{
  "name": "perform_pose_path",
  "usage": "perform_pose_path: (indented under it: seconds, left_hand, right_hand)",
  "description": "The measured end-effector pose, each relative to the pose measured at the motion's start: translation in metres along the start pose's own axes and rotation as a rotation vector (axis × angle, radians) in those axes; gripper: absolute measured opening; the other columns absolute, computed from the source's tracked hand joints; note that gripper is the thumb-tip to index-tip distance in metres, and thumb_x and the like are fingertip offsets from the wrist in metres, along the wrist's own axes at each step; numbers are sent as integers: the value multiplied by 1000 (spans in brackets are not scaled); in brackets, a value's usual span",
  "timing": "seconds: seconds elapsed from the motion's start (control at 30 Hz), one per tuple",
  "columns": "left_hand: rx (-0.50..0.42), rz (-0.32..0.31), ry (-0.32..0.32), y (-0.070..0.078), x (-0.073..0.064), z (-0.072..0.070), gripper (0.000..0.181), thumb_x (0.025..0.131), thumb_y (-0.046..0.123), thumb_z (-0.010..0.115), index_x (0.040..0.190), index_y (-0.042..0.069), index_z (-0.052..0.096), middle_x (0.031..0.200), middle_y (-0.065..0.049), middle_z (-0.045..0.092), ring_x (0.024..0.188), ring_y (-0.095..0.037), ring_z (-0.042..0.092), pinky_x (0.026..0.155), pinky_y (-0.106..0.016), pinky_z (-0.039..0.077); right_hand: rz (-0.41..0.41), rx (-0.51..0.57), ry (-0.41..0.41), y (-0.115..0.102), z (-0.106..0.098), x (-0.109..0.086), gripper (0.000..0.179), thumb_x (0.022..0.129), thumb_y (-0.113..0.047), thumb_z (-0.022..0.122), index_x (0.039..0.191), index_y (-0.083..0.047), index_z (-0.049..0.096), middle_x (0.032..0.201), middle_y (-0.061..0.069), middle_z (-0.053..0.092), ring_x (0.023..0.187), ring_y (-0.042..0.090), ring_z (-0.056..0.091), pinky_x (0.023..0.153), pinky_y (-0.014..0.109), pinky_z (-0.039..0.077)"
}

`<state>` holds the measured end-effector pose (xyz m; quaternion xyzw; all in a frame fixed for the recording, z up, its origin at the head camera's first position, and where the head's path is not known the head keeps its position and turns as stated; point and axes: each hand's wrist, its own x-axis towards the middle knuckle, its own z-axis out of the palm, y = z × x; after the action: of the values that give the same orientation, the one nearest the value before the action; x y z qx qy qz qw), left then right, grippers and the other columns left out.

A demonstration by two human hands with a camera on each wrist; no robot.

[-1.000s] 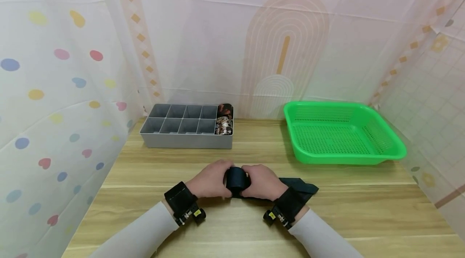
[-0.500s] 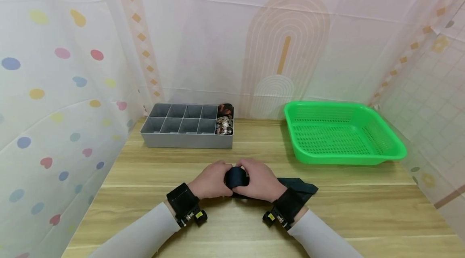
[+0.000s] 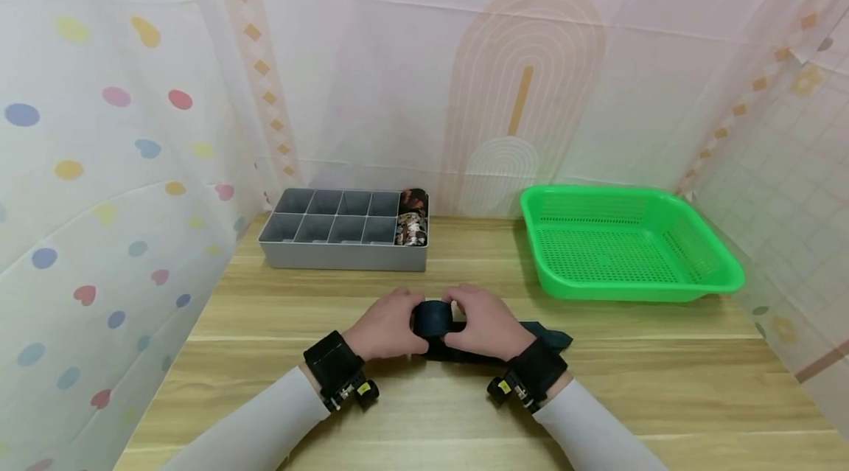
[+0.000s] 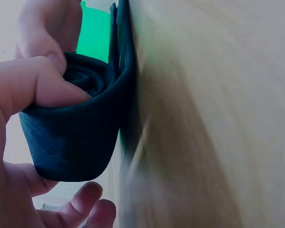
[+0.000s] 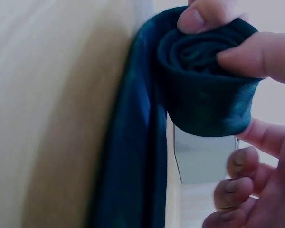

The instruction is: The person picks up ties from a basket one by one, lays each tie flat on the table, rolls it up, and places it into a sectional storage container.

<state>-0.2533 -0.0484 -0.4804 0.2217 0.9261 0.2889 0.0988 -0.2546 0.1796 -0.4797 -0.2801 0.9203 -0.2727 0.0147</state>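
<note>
A dark teal necktie [image 3: 432, 319] is partly rolled into a coil, its loose length running right along the table to a pointed end [image 3: 553, 338]. My left hand [image 3: 387, 325] grips the coil's left side, its thumb [image 4: 61, 88] lying over the spiral edge. From the right, my right hand [image 3: 489, 322] pinches the same coil, thumb [image 5: 249, 56] on the spiral and index finger underneath. Its other fingers [image 5: 235, 192] are curled beside the roll. In the left wrist view the flat strip of the tie lies against the wood. The right hand and wrist cover part of that strip.
A grey divided box [image 3: 345, 257] stands at the back left; two rolled patterned cloths [image 3: 412, 228] fill its right-hand compartments. At the back right is a green perforated basket [image 3: 637, 290]. Both rest on the wooden table [image 3: 424, 412], with printed curtains behind and beside.
The right hand has shifted slightly right and away on the coil, its thumb and index finger spreading apart. The tie's pointed end has slid a little left. The left hand stays nearly in place.
</note>
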Motion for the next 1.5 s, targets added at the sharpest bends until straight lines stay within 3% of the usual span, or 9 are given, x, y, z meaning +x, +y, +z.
perform_pose_path:
  seconds: [0.27, 0.5, 0.77, 1.17, 1.37, 1.5]
  left_hand:
    - [12, -17, 22, 4, -3, -2, 51, 72, 28, 82, 120, 14, 70, 105, -4, 57, 84, -20, 54, 73, -34, 49]
    - [9, 16, 60, 8, -4, -1, 52, 74, 30, 80, 122, 12, 70, 108, -6, 60, 86, -20, 54, 73, -35, 49]
    - [-7, 39, 63, 9, -5, 3, 52, 74, 28, 81, 122, 12, 69, 109, -6, 59, 87, -19, 55, 76, -37, 50]
    - [26, 58, -50, 0, -2, -3, 55, 66, 30, 94, 112, 15, 67, 103, -4, 64, 88, -19, 59, 80, -39, 54]
    - [79, 49, -55, -1, -1, -1, 45, 67, 26, 93, 103, 13, 70, 96, -4, 61, 80, -18, 57, 76, -37, 52]
    - [108, 64, -43, 1, -1, 1, 44, 67, 26, 94, 102, 13, 70, 95, -3, 61, 79, -17, 55, 74, -36, 51]
  right_hand:
    - [15, -35, -79, 6, 2, 1, 36, 73, -36, 87, 102, -27, 68, 73, -9, 57, 63, 8, 49, 59, 25, 41]
    - [6, -74, -76, 1, 8, 1, 36, 72, -37, 93, 98, -22, 73, 78, -11, 62, 66, 7, 53, 61, 25, 45]
    - [14, -54, -93, -3, 15, 1, 33, 73, -35, 93, 86, -23, 65, 74, -11, 61, 64, 5, 53, 62, 25, 45]
    - [16, -52, -92, -3, 15, 2, 33, 73, -36, 93, 91, -22, 69, 81, -11, 68, 72, 6, 58, 70, 27, 49]
    - [13, -57, -101, -3, 15, 2, 35, 74, -38, 92, 95, -23, 68, 85, -11, 68, 75, 7, 60, 73, 28, 51]
    - [0, -32, -76, -5, 14, 0, 46, 77, -43, 88, 112, -22, 69, 100, -8, 68, 87, 9, 62, 79, 29, 53]
